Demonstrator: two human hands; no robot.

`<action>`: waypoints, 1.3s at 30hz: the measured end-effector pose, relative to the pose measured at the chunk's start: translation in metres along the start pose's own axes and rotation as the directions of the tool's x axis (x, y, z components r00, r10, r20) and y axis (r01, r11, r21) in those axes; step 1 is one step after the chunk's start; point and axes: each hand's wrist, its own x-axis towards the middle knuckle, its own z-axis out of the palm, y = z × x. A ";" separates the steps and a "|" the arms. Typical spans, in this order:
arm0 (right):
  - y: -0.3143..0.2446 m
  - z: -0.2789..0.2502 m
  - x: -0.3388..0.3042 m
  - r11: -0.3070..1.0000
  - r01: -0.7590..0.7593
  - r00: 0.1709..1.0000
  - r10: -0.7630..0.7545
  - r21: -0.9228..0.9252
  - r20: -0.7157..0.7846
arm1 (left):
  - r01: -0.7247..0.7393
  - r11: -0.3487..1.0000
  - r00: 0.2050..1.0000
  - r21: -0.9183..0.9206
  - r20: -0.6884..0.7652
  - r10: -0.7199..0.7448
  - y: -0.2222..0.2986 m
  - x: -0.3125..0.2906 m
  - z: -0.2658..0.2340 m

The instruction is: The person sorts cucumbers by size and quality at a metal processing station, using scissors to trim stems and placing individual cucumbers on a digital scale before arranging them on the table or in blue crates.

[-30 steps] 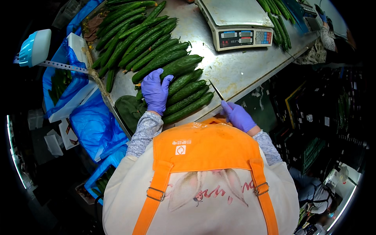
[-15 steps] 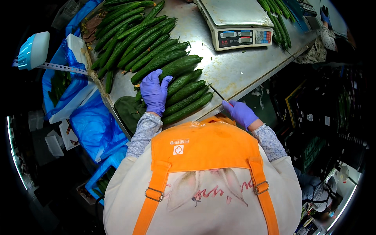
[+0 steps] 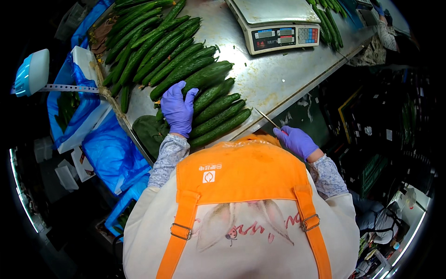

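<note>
- Nearest the camera is the person's own orange bib apron with metal buckles [image 3: 241, 186], worn over a pale printed top.
- Just beyond the apron's top edge, on its right side, the right hand [image 3: 297, 142] in a purple glove is closed in a narrow grip on a thin knife [image 3: 268, 119]; the bare blade points away from the apron, over the near edge of the scuffed grey metal table [image 3: 278, 79].
- On the apron's left side, the left hand [image 3: 177, 109], also in a purple glove, lies flat with fingers spread on a row of long dark green cucumbers [image 3: 216, 118]; it presses on them and is not closed around any one.
- That row lies side by side at the near edge of the table, just beyond the apron, with the ends toward the knife.
- Left of the apron and below the table edge sit blue plastic bags [image 3: 111, 156] and a white crate lined with blue film [image 3: 76, 107].
- Farther from the apron, a larger heap of green cucumbers [image 3: 153, 42] covers the table's left part.
- Beyond the row, well away from the apron, stands a grey digital weighing scale with a flat pan [image 3: 276, 25].
- Farthest off, past the scale, another bunch of cucumbers [image 3: 332, 23] lies by another person's patterned sleeve [image 3: 385, 35].
</note>
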 end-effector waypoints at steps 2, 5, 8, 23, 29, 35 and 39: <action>-0.003 -0.002 -0.002 0.999 -0.026 0.998 0.024 0.040 0.057 | -0.001 1.000 1.000 -0.003 -0.001 0.001 0.000 0.000 0.000; -0.004 0.003 -0.001 0.995 -0.024 0.998 0.019 0.097 0.052 | 0.003 1.000 1.000 -0.004 0.011 -0.003 -0.001 0.000 0.001; -0.003 0.005 0.003 0.995 -0.037 0.997 0.031 0.094 0.065 | 0.005 1.000 1.000 0.003 0.014 -0.005 0.000 0.001 0.000; -0.025 -0.032 0.042 0.884 -0.076 0.994 0.030 0.461 0.105 | 0.049 0.990 0.972 -0.133 0.234 -0.017 0.002 0.013 -0.028; -0.042 -0.028 0.100 0.807 -0.133 0.960 -0.039 0.576 0.277 | 0.064 0.989 0.964 -0.131 0.263 -0.028 -0.002 0.017 -0.035; -0.056 -0.030 0.127 0.804 -0.178 0.920 -0.069 0.568 0.386 | -0.060 0.980 0.975 -0.192 0.201 0.099 -0.012 0.034 -0.015; -0.058 -0.029 0.138 0.800 -0.156 0.920 -0.097 0.580 0.381 | -0.059 0.978 0.972 -0.199 0.211 0.102 -0.013 0.037 -0.013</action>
